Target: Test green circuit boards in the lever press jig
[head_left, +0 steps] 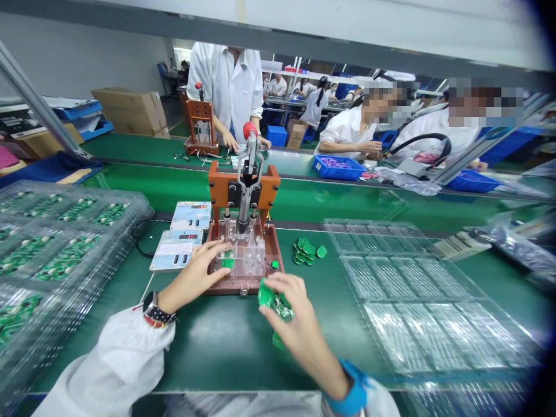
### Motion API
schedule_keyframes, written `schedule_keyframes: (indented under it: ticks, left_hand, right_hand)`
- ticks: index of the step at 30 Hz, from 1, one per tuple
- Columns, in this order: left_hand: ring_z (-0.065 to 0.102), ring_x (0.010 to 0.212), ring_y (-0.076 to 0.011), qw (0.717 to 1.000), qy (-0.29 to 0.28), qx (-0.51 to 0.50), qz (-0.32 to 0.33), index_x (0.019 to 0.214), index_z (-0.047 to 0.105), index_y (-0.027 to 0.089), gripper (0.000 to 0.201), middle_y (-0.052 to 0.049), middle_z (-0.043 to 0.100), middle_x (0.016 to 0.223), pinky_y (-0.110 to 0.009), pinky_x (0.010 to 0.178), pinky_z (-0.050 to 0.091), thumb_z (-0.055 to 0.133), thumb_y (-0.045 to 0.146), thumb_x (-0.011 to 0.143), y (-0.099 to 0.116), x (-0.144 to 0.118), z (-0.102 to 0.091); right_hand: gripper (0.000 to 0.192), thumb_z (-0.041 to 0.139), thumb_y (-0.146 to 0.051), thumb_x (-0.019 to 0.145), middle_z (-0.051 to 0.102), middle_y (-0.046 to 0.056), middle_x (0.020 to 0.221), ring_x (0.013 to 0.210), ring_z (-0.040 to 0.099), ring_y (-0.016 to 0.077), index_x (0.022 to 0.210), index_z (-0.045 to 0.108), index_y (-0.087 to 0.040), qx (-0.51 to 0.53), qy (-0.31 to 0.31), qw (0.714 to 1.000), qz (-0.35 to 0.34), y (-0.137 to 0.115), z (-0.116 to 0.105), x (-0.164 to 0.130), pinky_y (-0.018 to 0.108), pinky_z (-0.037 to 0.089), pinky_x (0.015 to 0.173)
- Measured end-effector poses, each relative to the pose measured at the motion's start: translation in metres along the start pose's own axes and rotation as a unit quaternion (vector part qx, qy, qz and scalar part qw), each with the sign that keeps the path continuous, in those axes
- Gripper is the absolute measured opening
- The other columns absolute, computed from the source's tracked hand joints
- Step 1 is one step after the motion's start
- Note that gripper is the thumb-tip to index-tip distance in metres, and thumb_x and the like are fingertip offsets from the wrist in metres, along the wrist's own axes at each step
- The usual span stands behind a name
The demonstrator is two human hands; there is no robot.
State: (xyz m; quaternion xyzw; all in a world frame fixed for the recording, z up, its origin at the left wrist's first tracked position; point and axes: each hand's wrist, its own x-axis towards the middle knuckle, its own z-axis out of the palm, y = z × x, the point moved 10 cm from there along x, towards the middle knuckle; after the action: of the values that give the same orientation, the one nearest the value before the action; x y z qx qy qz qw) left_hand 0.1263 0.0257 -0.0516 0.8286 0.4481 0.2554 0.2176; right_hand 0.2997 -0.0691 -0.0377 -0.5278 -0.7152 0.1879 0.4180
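My left hand (200,267) reaches to the left side of the toggle-clamp test fixture (243,197), fingers and thumb apart. Between its fingertips and thumb tip lies a green circuit board (227,259) on the fixture's clear plate; whether the fingers touch it I cannot tell. My right hand (297,307) is in front of the fixture's right corner, pinching a green circuit board (265,294) between thumb and fingers. More green boards (282,307) show beneath that hand, partly hidden by it. The fixture's red-knobbed lever (250,131) stands upright.
Two white meter boxes (177,249) with lit displays sit left of the fixture. A small pile of green boards (305,251) lies to its right. Stacked clear trays (65,249) hold boards at left; other clear trays (408,301) lie at right. Co-workers (226,87) are across the bench.
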Motion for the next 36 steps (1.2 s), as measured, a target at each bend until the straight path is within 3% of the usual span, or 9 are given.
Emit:
schedule_keyframes:
  ticks: [3, 7, 12, 23, 25, 27, 31, 33, 36]
  left_hand:
    - [0.037, 0.129, -0.0287, 1.0, -0.001, 0.015, 0.004, 0.13, 0.049, 0.027, 0.044, -0.008, 0.048, 0.134, -0.05, 0.107, 0.03, 0.057, 0.033, 0.087, 0.001, 0.0, 0.0]
    - [0.039, 0.127, -0.0265, 1.0, 0.005, -0.011, 0.011, 0.134, 0.044, 0.028, 0.047, -0.009, 0.048, 0.132, -0.047, 0.107, 0.032, 0.054, 0.031, 0.089, 0.004, -0.002, -0.001]
    - [0.042, 0.126, -0.0249, 0.997, 0.045, -0.061, 0.026, 0.132, 0.045, 0.026, 0.049, -0.008, 0.049, 0.132, -0.044, 0.108, 0.032, 0.058, 0.03, 0.085, 0.003, -0.003, -0.005]
    - [0.044, 0.125, -0.0242, 0.997, 0.034, -0.068, 0.024, 0.135, 0.041, 0.027, 0.053, -0.007, 0.049, 0.134, -0.044, 0.107, 0.034, 0.058, 0.029, 0.085, 0.002, -0.001, -0.002]
    - [0.042, 0.127, -0.0252, 0.997, 0.039, -0.063, 0.032, 0.135, 0.041, 0.027, 0.054, -0.007, 0.048, 0.137, -0.046, 0.108, 0.031, 0.06, 0.035, 0.085, 0.0, -0.002, -0.005]
    - [0.04, 0.129, -0.0269, 0.997, 0.055, -0.046, 0.034, 0.133, 0.044, 0.026, 0.055, -0.008, 0.048, 0.138, -0.049, 0.11, 0.027, 0.061, 0.044, 0.084, -0.005, -0.005, -0.015]
    - [0.046, 0.125, -0.0284, 0.997, 0.076, -0.022, 0.02, 0.125, 0.052, 0.023, 0.055, -0.011, 0.053, 0.133, -0.048, 0.107, 0.031, 0.058, 0.057, 0.082, -0.029, -0.008, -0.04]
    - [0.05, 0.121, -0.0288, 0.998, 0.059, -0.014, 0.009, 0.121, 0.056, 0.02, 0.058, -0.012, 0.057, 0.128, -0.046, 0.105, 0.035, 0.055, 0.062, 0.081, -0.045, -0.004, -0.047]
    - [0.053, 0.117, -0.0303, 0.999, 0.033, 0.002, -0.017, 0.114, 0.059, 0.019, 0.062, -0.013, 0.062, 0.122, -0.046, 0.103, 0.037, 0.05, 0.068, 0.079, -0.069, 0.003, -0.055]
  right_hand:
    - [0.037, 0.07, -0.019, 0.074, 0.06, 0.006, 0.113, 0.112, 0.049, 0.0221, 0.109, 0.059, -0.024, 0.061, -0.051, 0.997, -0.024, 0.004, -0.003, 0.045, 0.038, 0.045, 0.095]
    - [0.039, 0.075, -0.016, 0.07, 0.062, 0.007, 0.112, 0.111, 0.05, 0.0227, 0.106, 0.063, -0.022, 0.062, -0.1, 0.993, -0.019, 0.02, 0.019, 0.078, 0.043, 0.041, 0.098]
    - [0.018, 0.075, -0.018, 0.071, 0.063, 0.005, 0.116, 0.115, 0.047, 0.0251, 0.087, 0.069, -0.022, 0.005, -0.119, 0.992, -0.035, 0.022, 0.033, 0.079, 0.048, 0.037, 0.098]
    - [0.014, 0.068, -0.025, 0.08, 0.061, 0.006, 0.122, 0.121, 0.042, 0.0292, 0.094, 0.069, -0.023, -0.095, -0.119, 0.988, -0.021, 0.016, 0.034, 0.071, 0.054, 0.033, 0.098]
    - [0.012, 0.07, -0.024, 0.077, 0.062, 0.006, 0.121, 0.12, 0.045, 0.0291, 0.089, 0.07, -0.023, -0.073, -0.127, 0.989, -0.022, 0.017, 0.024, 0.077, 0.053, 0.036, 0.098]
    - [0.009, 0.069, -0.024, 0.077, 0.065, 0.007, 0.116, 0.115, 0.052, 0.0271, 0.086, 0.07, -0.022, -0.037, -0.092, 0.995, -0.021, 0.013, -0.006, 0.092, 0.051, 0.039, 0.097]
    - [0.017, 0.061, -0.03, 0.082, 0.069, 0.006, 0.102, 0.098, 0.063, 0.02, 0.094, 0.067, -0.019, 0.045, 0.131, 0.99, -0.039, -0.022, -0.098, 0.147, 0.04, 0.049, 0.089]
    - [0.02, 0.054, -0.034, 0.087, 0.069, 0.006, 0.103, 0.099, 0.063, 0.0161, 0.097, 0.063, -0.018, 0.1, 0.19, 0.975, -0.059, -0.05, -0.12, 0.18, 0.032, 0.05, 0.085]
    - [0.033, 0.039, -0.041, 0.093, 0.07, 0.006, 0.088, 0.086, 0.067, 0.0141, 0.085, 0.058, -0.015, 0.195, 0.045, 0.98, 0.011, -0.08, -0.085, 0.235, 0.026, 0.052, 0.074]
